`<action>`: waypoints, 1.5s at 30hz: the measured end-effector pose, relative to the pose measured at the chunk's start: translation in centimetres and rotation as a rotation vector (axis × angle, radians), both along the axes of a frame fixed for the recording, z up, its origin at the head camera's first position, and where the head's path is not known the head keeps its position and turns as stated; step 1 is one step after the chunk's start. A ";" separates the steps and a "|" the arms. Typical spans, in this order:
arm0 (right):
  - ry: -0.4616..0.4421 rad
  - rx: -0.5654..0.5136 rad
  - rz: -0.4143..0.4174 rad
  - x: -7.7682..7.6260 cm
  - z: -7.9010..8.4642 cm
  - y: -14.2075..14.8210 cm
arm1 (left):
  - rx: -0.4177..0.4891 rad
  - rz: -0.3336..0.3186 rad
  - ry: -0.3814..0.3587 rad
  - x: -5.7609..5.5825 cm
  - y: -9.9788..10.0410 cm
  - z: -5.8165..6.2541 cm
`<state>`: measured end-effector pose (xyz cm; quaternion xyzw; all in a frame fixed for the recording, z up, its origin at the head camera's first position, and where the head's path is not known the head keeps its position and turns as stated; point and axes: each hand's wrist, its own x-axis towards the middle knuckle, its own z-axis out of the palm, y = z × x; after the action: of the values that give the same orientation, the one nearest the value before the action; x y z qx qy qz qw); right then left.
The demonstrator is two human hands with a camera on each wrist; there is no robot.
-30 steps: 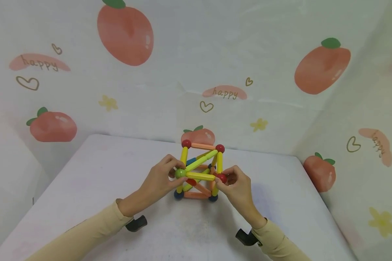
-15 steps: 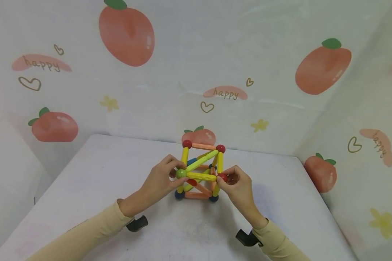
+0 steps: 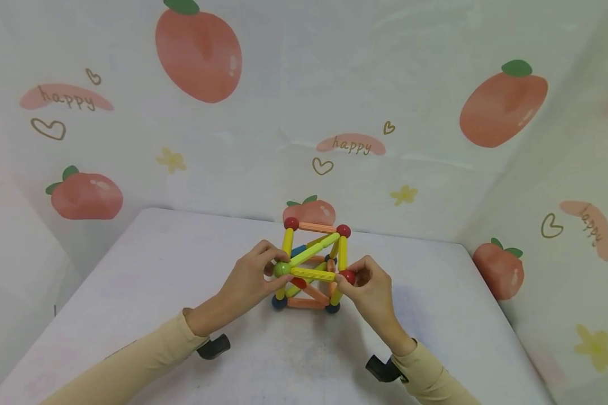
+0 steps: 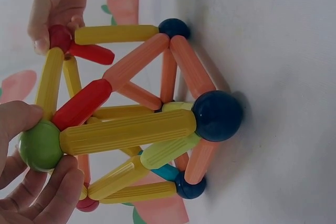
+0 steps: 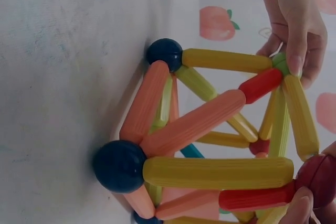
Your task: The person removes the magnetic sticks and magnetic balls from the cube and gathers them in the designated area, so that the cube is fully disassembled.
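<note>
A cube-shaped frame of magnetic sticks and balls stands on the table, its top front edge a yellow stick (image 3: 313,274). My left hand (image 3: 248,273) pinches the green ball (image 3: 282,269) at the top front left corner between thumb and fingers. At the top front right corner, my right hand (image 3: 372,287) pinches a red ball (image 3: 348,277), partly hidden by the thumb. Dark blue balls (image 4: 218,116) form the bottom corners. A diagonal made of a red stick (image 5: 262,85) and an orange stick (image 5: 194,121) crosses the front face, joining the green ball to a blue one.
Two more red balls (image 3: 291,224) mark the top back corners. The frame stands on a white table (image 3: 182,253), with a printed fruit cloth (image 3: 263,135) hanging behind. Black wrist-camera mounts (image 3: 214,346) stick out below both sleeves.
</note>
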<state>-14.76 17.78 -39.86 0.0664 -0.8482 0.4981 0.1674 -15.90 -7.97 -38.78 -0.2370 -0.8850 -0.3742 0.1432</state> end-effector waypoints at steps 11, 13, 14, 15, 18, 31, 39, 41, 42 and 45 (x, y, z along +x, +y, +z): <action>-0.047 -0.028 0.002 -0.4 1.1 1.8 | 0.000 0.007 -0.013 0.1 0.0 0.2; -0.090 -0.006 -0.002 -0.6 1.2 2.3 | 0.001 0.006 -0.017 0.1 0.0 0.2; -0.111 0.007 -0.002 -0.7 1.2 2.5 | 0.000 0.005 -0.018 0.1 0.0 0.2; -0.131 0.021 0.001 -0.9 1.3 2.8 | -0.002 0.005 -0.020 0.1 0.0 0.2; -0.184 0.075 0.012 -1.3 1.4 3.5 | -0.003 0.006 -0.021 0.1 0.1 0.1; -0.323 0.086 0.083 -4.8 -0.8 7.3 | 0.012 -0.003 -0.017 0.1 0.1 0.0; -0.538 -0.093 0.259 -7.5 -2.8 9.0 | 0.006 0.006 -0.007 0.1 0.1 0.0; -0.589 -0.141 0.279 -8.1 -3.3 9.2 | 0.007 0.006 -0.003 0.1 0.1 -0.1; -0.607 -0.156 0.291 -8.3 -3.6 9.4 | 0.008 0.004 -0.001 0.1 0.1 -0.1; -0.668 -0.215 0.291 -9.0 -4.2 9.6 | 0.011 -0.001 -0.001 0.1 0.1 -0.1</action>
<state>-23.72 27.43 -44.02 0.0020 -0.7806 0.5972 -0.1846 -15.76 -7.85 -38.90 -0.2365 -0.8830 -0.3792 0.1438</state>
